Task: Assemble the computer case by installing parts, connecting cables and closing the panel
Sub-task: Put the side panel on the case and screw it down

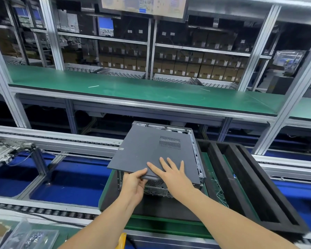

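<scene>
Two bare forearms (104, 225) reach in from 6 o'clock; the left hand (133, 184) pinches the near edge of the grey side panel (144, 151), thumb on top and fingers curled under; the right hand (172, 174) lies flat on the panel just beside it, fingers straight and spread. The panel rests on top of the computer case (157, 188), which stands on a green-edged surface (104, 193) a little toward 5 o'clock of the frame's middle; the panel lies skewed, its 9 o'clock side overhanging the case while the chassis rim (196, 155) at 3 o'clock shows bare, so it looks not yet seated. I judge the panel a thin, stiff metal sheet: light, smooth enough to slide under a palm, likely to bind if pushed from one corner; its edges may be sharp. The near lip is the sound place to hold, with a flat palm pressing down. A black foam tray (250, 186) lies at the case's 3 o'clock.
</scene>
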{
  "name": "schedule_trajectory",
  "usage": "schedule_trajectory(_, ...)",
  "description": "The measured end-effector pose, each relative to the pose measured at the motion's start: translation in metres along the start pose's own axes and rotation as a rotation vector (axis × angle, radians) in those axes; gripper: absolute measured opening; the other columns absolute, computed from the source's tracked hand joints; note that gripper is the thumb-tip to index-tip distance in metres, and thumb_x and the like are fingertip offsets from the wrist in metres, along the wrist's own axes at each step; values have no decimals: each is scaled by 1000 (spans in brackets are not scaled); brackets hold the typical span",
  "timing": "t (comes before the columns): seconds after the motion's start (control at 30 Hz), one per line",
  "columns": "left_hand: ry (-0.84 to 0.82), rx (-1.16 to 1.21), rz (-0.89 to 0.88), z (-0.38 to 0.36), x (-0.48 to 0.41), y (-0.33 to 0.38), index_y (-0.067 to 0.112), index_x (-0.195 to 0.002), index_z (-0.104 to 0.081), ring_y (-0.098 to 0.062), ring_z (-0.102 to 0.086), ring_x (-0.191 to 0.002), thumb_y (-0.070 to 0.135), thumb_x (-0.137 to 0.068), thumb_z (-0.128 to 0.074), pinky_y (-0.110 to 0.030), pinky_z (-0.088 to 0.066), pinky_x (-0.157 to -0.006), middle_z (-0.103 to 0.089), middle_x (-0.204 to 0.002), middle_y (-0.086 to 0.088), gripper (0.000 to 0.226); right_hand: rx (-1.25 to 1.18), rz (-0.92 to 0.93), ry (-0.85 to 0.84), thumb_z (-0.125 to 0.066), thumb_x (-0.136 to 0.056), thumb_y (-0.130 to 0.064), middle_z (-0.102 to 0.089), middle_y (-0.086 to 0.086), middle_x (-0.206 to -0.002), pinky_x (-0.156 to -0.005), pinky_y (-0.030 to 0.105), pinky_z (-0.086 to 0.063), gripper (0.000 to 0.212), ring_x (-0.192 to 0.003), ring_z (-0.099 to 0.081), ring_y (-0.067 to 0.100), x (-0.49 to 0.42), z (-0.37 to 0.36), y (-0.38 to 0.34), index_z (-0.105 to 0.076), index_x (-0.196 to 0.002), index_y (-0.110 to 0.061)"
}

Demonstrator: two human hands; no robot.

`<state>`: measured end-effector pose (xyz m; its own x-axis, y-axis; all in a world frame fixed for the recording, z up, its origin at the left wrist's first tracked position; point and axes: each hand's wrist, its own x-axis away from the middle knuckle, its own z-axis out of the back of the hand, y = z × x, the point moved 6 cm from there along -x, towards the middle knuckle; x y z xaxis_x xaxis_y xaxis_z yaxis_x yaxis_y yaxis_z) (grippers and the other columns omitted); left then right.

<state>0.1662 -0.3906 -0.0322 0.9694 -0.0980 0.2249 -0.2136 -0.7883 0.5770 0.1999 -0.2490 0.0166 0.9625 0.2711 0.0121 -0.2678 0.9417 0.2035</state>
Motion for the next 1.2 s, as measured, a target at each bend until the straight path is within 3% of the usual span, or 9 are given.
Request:
schedule_trajectory(0.1,6,10,-3,2,1,1,3,-135,-58,-29,-72,-106,-17,-84,-60,-33,-62,-77,-70,-124,-16,54,20,9,10,-69,-92,5,8,13,-174,-118,78,-9,128,-160,2,41,0,2,-4,29,-156,-49)
schedule_trajectory(0.2,-10,21,12,0,-1,-1,2,-136,-57,-33,-66,-117,-16,-85,-59,-44,-54,-101,-67,-129,-19,54,20,11,22,-68,-91,7,7,13,-174,-117,79,-8,127,-160,2,41,-2,4,-1,26,-156,-49)
schedule_trajectory(0.27,-17,15,19,-3,-2,-1,2,-137,-57,-34,-65,-119,-16,-85,-59,-47,-48,-108,-66,-130,-19,55,-3,8,25,-64,-93,8,5,11,-174,-118,78,-8,125,-160,1,39,-2,4,4,25,-156,-51)
schedule_trajectory(0.43,10,-7,28,-12,3,-4,3,-140,-51,-34,-66,-117,-18,-84,-60,-43,-53,-99,-68,-128,-18,60,-60,-3,10,-60,-93,13,2,9,-175,-118,78,-9,126,-160,0,37,1,-4,11,27,-153,-56)
schedule_trajectory(0.67,120,-62,12,-13,9,-14,-1,-134,-48,-27,-72,-85,-15,-82,-66,-31,-56,-62,-68,-124,-23,57,-96,7,-13,-60,-92,14,4,6,-175,-121,75,-9,129,-161,1,35,7,-9,22,30,-149,-59)
schedule_trajectory(0.87,241,-120,-66,-10,12,-12,-1,-117,-52,-30,-70,-88,-13,-75,-69,-32,-57,-58,-69,-114,-20,48,-130,40,7,-55,-93,16,-1,5,-175,-122,73,-6,124,-160,-1,34,12,-8,21,24,-153,-59)
schedule_trajectory(1.0,258,-122,-38,-6,14,-17,-11,-127,-52,-30,-67,-85,-14,-74,-69,-26,-53,-50,-68,-118,-24,56,-141,40,6,-53,-93,17,-1,4,-175,-122,73,-4,123,-161,0,33,15,-12,20,21,-153,-60)
schedule_trajectory(1.13,261,-131,-32,-4,15,-19,-11,-126,-52,-37,-68,-97,-15,-75,-70,-29,-56,-54,-66,-121,-26,54,-179,43,5,-53,-93,16,-2,3,-175,-123,72,-1,122,-161,0,32,15,-14,23,20,-153,-61)
schedule_trajectory(1.2,284,-156,-45,-3,17,-19,-11,-122,-53,-34,-69,-89,-13,-74,-71,-28,-54,-50,-67,-118,-26,52,-202,50,6,-53,-94,14,-4,2,-175,-123,71,0,119,-161,-1,31,16,-15,24,16,-154,-62)
